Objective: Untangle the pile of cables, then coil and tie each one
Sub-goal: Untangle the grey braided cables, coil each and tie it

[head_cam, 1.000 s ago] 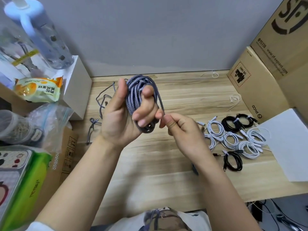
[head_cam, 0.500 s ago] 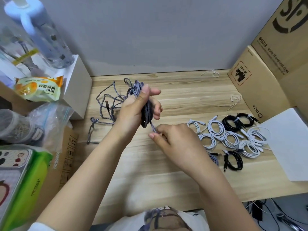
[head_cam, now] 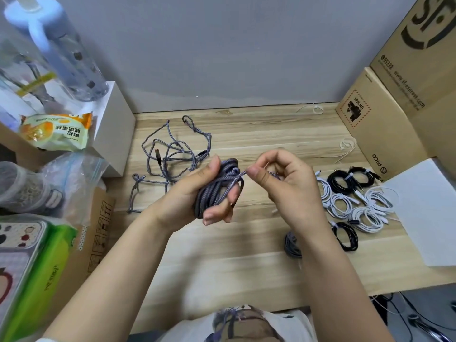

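My left hand [head_cam: 195, 193] grips a bundle of coiled grey braided cable [head_cam: 217, 188] above the middle of the wooden table [head_cam: 222, 267]. My right hand [head_cam: 286, 183] pinches the loose end of that cable just right of the bundle, pulling it across the coil. A tangle of loose grey braided cable [head_cam: 170, 156] lies on the table behind my left hand. At the right lie several tied white cable coils [head_cam: 355, 206] and black cable coils [head_cam: 345, 181]. One grey coil [head_cam: 292, 244] lies partly hidden by my right forearm.
Cardboard boxes [head_cam: 385, 124] stand along the right side, with a white sheet [head_cam: 427, 211] below them. A white box [head_cam: 111, 127], a snack packet, a clear bottle and plastic bags crowd the left. Thin white ties [head_cam: 345, 146] lie at the back right.
My left hand has lowered the coil and turned it sideways. My right hand has risen from the table and now pulls the cable end across the bundle.
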